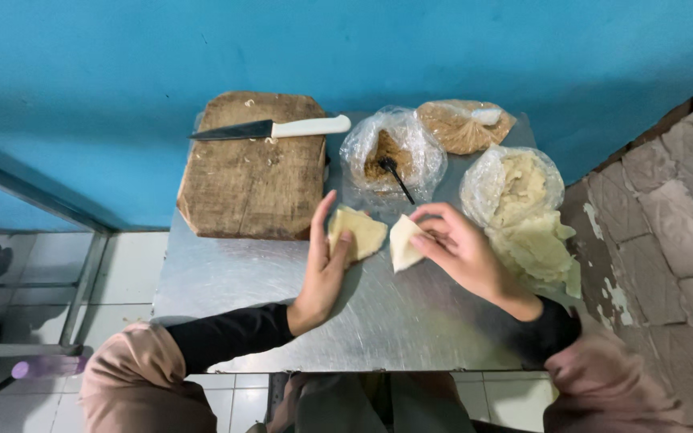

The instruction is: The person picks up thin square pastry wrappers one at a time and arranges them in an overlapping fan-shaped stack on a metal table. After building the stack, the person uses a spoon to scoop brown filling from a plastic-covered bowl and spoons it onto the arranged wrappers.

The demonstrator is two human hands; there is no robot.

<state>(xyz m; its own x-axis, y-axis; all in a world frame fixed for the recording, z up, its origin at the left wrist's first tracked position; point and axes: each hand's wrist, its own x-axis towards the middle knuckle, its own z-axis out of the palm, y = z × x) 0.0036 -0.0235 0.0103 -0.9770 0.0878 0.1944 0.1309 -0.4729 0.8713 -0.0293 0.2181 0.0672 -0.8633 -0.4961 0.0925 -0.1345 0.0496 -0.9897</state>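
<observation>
From the head view, the left hand [326,261] rests on a pale dough sheet [358,231], thumb on top and fingers spread wide beside it. This sheet lies flat on the metal table [226,281], just in front of the bag of brown filling [391,152]. The right hand [459,248] pinches a second dough piece [404,243], folded, to the right of and in front of that same bag. The dough looks thin, soft, light and floppy. It would probably tear if pulled, so hold it gently by the edges. A black spoon [397,178] stands in the bag.
</observation>
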